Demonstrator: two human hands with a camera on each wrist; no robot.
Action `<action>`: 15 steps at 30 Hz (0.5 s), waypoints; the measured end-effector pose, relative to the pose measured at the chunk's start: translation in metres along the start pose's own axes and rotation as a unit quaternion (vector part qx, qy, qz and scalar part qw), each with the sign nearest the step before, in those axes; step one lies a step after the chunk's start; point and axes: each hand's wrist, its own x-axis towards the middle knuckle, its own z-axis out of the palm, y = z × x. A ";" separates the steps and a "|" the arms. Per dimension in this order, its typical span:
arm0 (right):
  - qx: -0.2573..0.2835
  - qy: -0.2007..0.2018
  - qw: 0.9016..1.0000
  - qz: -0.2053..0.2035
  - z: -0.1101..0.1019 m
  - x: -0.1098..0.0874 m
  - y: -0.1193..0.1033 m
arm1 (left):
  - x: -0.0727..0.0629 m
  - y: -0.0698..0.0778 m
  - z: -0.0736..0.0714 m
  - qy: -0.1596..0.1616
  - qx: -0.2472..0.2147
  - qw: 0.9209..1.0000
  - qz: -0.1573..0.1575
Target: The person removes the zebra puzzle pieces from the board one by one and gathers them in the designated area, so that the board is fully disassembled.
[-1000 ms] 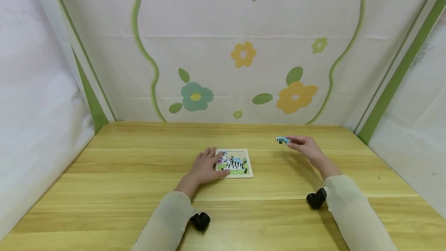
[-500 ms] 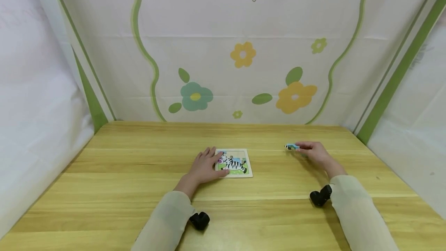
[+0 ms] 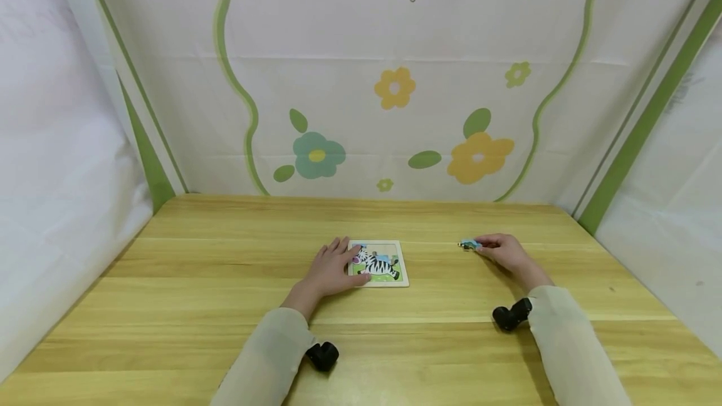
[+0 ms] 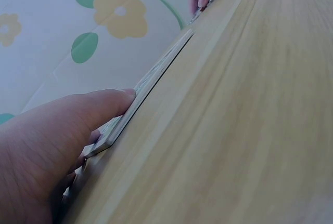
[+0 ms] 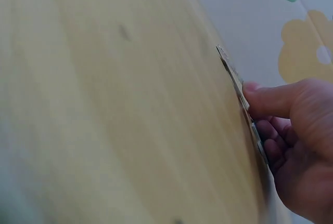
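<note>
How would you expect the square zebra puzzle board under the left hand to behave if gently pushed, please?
The zebra puzzle board is likely stiff: its edge looks straight. Lying flat and thin on the wooden tabletop, it would probably slide rather than tip. The left hand resting on it may hinder sliding.

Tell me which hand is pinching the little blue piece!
The right hand pinches the little blue piece; the left hand rests on the zebra picture instead.

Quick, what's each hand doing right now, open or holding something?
Left hand: open, resting on the zebra puzzle.
Right hand: holding a small blue piece.
</note>
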 end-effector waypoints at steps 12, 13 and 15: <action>-0.019 0.005 1.000 -0.015 0.003 0.002 0.001 | 0.000 0.001 -0.001 -0.004 0.004 1.000 -0.001; -0.019 0.005 1.000 -0.015 0.003 0.002 0.001 | 0.000 0.001 0.000 -0.005 0.006 1.000 -0.002; -0.019 0.001 1.000 -0.016 0.003 0.002 0.000 | 0.000 0.001 0.000 -0.006 0.008 1.000 -0.004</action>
